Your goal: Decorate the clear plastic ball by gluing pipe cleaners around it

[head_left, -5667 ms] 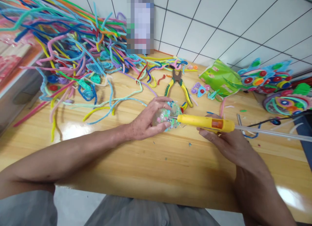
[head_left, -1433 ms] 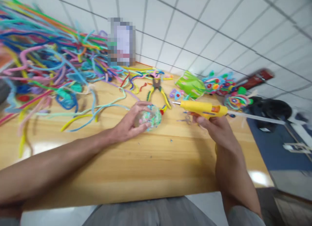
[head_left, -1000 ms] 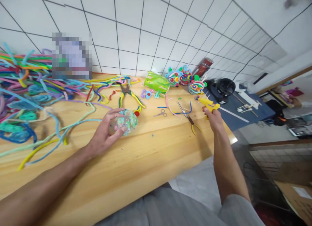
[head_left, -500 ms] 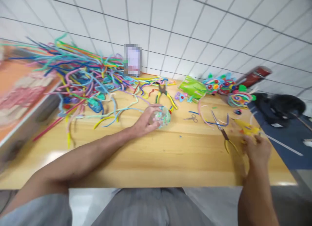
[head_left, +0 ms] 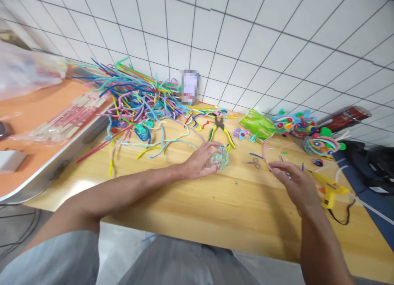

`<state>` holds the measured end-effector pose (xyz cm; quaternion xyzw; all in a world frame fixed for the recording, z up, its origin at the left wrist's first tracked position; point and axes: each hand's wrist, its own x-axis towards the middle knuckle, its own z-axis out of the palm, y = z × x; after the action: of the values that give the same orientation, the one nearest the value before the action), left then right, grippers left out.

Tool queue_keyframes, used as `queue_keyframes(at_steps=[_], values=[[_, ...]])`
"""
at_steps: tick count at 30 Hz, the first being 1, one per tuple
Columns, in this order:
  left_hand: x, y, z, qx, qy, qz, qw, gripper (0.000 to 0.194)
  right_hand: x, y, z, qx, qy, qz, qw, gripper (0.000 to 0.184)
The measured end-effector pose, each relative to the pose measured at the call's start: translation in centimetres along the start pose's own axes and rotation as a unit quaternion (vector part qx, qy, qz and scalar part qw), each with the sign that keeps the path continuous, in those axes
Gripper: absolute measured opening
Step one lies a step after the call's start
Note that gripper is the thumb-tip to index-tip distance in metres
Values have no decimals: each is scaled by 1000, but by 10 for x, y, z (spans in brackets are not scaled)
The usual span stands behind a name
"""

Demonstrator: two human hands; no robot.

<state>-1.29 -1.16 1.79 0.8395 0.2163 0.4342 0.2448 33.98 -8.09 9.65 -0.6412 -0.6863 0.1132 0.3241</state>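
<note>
My left hand (head_left: 201, 158) is wrapped round a clear ball (head_left: 219, 158) speckled with coloured bits, resting on the wooden table (head_left: 200, 207). My right hand (head_left: 294, 182) hovers over the table with its fingers spread and nothing in them. The yellow glue gun (head_left: 329, 190) lies on the table just right of that hand, its black cord curling beside it. Small scissors (head_left: 254, 163) lie between the two hands.
A big heap of coloured pipe cleaners (head_left: 135, 100) covers the table's far left. Yellow-handled pliers (head_left: 220, 131), a green bag (head_left: 257, 124) and finished pipe-cleaner figures (head_left: 308, 133) lie at the back. An orange table (head_left: 37, 112) stands to the left, a tiled wall behind.
My right hand carried the glue gun away from the ball to the right, laid it on the table, let go and moved back toward the middle. My left hand kept the ball.
</note>
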Motion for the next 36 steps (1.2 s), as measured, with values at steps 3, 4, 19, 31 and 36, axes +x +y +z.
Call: queue_keyframes(at_steps=[3,4,19,31,36], values=[[0,3,3,26,11,29,999,43,30,-24,15,20,-51,-37,998,29],[-1,3,4,37,17,40,998,43,40,-32,21,26,-68,-40,997,29],[-13,6,19,150,-16,111,982,31,158,-129,140,-50,-313,-121,941,26],[-14,8,19,131,-26,101,986,31,191,-156,202,-201,-391,-108,892,13],[-12,8,19,127,-35,90,987,31,198,-150,193,-121,-349,-74,926,16]])
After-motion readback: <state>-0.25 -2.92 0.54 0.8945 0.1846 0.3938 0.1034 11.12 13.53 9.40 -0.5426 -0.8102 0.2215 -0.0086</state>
